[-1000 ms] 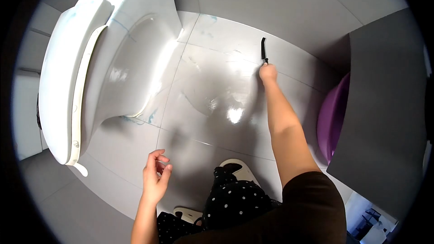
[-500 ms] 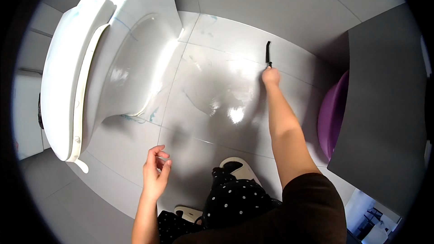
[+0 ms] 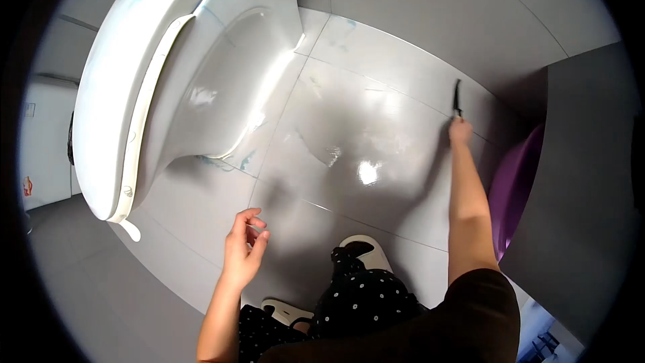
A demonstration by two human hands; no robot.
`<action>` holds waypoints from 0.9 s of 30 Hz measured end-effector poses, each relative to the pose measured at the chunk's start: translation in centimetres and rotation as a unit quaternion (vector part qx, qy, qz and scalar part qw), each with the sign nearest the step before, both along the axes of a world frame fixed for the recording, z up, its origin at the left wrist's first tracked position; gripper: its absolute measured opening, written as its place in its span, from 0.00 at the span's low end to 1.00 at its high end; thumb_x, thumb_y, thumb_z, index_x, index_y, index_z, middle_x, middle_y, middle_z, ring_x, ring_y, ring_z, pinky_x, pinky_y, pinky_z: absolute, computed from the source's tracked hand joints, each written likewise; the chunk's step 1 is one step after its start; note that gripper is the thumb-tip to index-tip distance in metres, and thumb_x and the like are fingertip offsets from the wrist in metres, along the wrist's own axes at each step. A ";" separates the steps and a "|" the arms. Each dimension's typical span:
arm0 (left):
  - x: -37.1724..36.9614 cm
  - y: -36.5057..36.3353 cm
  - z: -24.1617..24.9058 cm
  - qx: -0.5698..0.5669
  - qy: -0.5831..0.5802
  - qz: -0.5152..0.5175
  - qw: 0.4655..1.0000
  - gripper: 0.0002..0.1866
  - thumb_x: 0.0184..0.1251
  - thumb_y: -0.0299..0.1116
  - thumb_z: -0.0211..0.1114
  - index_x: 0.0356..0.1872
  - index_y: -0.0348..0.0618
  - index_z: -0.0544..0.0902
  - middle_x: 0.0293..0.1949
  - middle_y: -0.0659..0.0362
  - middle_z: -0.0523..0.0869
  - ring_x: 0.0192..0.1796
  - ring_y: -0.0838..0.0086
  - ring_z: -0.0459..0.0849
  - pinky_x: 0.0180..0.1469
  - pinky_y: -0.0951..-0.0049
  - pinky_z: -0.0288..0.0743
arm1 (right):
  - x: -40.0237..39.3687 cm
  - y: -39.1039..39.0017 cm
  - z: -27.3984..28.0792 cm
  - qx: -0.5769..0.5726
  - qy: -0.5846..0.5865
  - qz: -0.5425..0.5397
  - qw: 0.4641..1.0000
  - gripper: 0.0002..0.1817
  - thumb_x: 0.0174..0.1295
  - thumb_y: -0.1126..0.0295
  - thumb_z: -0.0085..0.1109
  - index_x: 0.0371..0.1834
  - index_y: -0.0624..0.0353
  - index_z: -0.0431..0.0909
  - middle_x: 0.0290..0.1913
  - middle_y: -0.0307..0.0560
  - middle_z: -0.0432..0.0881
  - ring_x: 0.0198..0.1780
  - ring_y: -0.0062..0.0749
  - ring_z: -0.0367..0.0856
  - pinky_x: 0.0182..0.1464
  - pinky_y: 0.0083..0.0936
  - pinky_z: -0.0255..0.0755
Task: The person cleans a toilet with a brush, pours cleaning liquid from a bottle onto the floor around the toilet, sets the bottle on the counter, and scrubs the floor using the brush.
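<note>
At the right of the wet tiled floor [image 3: 376, 134], my right hand [image 3: 461, 132] is closed round the end of a slim black long-headed tool [image 3: 457, 99]. Its dark head points away from me toward the far wall; blur hides its finer shape. My left hand [image 3: 246, 245] hangs over the floor near my feet, fingers loosely curled, thumb apart, nothing in it. Wet shine and faint streaks mark the tiles between the hands. Blue smears [image 3: 247, 160] lie on the floor by the toilet base.
A white toilet [image 3: 235, 81] with its seat and lid [image 3: 127, 94] takes up the left. On the right, a purple basin [image 3: 516, 191] is tucked beside a grey cabinet [image 3: 584, 161]. A grey wall [image 3: 443, 13] bounds the far side. My pale slippers [image 3: 376, 255] stand below.
My right hand has swung to the right with the black tool, nearer the purple basin. My left hand keeps its loose curl. The view has shifted, moving the toilet rightward in the picture.
</note>
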State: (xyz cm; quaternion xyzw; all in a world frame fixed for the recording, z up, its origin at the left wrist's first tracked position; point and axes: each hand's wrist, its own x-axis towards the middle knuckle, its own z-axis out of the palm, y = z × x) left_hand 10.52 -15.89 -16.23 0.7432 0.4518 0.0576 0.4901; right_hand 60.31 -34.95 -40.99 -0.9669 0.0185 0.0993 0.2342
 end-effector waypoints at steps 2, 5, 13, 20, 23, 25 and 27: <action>-0.2 -0.2 -0.2 -0.002 0.006 -0.001 1.000 0.20 0.59 0.20 0.60 0.54 0.38 0.71 0.37 0.59 0.77 0.28 0.80 0.72 0.30 0.80 0.69 | 4.1 -4.5 -4.9 0.004 -0.044 -0.084 0.995 0.21 0.66 0.59 0.44 0.44 0.68 0.78 0.35 0.62 0.83 0.37 0.58 0.81 0.41 0.45 0.74; -0.2 -0.3 -0.1 -0.020 0.012 0.001 1.000 0.20 0.60 0.20 0.60 0.54 0.38 0.71 0.37 0.59 0.77 0.28 0.80 0.72 0.29 0.81 0.68 | 3.6 -3.8 -2.0 0.175 0.121 -0.328 0.920 0.19 0.65 0.61 0.44 0.39 0.65 0.79 0.31 0.57 0.83 0.31 0.51 0.81 0.35 0.41 0.74; -0.1 -0.4 0.1 -0.027 0.014 0.031 0.999 0.19 0.60 0.21 0.60 0.54 0.38 0.71 0.37 0.59 0.77 0.29 0.81 0.73 0.29 0.81 0.68 | -1.7 15.7 -2.4 -0.060 0.020 0.167 0.984 0.16 0.62 0.67 0.45 0.38 0.66 0.82 0.42 0.62 0.83 0.46 0.54 0.82 0.48 0.43 0.76; -0.5 -0.2 0.9 -0.017 0.024 0.054 0.998 0.19 0.60 0.21 0.60 0.53 0.38 0.71 0.37 0.59 0.78 0.29 0.81 0.73 0.29 0.81 0.69 | -12.5 27.3 2.8 -0.047 0.119 0.374 0.919 0.19 0.65 0.64 0.40 0.47 0.61 0.80 0.51 0.60 0.80 0.54 0.53 0.79 0.55 0.43 0.73; -1.0 -0.1 1.0 -0.014 0.023 0.065 0.998 0.19 0.60 0.21 0.60 0.53 0.38 0.71 0.37 0.59 0.78 0.29 0.80 0.73 0.29 0.80 0.69 | -8.6 26.5 3.1 -0.088 0.096 0.307 0.943 0.17 0.65 0.67 0.42 0.48 0.59 0.79 0.51 0.54 0.81 0.53 0.47 0.80 0.54 0.39 0.74; -1.2 -0.1 1.0 -0.021 0.018 0.078 0.997 0.19 0.60 0.22 0.60 0.53 0.38 0.70 0.37 0.59 0.78 0.28 0.80 0.73 0.30 0.79 0.69 | -5.0 24.9 4.6 -0.095 0.104 0.243 0.960 0.18 0.65 0.66 0.41 0.49 0.58 0.80 0.52 0.53 0.81 0.54 0.45 0.80 0.54 0.39 0.74; -1.1 -0.3 1.1 -0.022 0.027 0.081 0.996 0.19 0.60 0.22 0.60 0.53 0.38 0.70 0.37 0.59 0.78 0.28 0.80 0.73 0.30 0.79 0.69 | -2.8 24.2 4.9 -0.084 0.096 0.194 0.973 0.18 0.65 0.65 0.42 0.49 0.59 0.79 0.52 0.53 0.81 0.55 0.45 0.80 0.54 0.39 0.74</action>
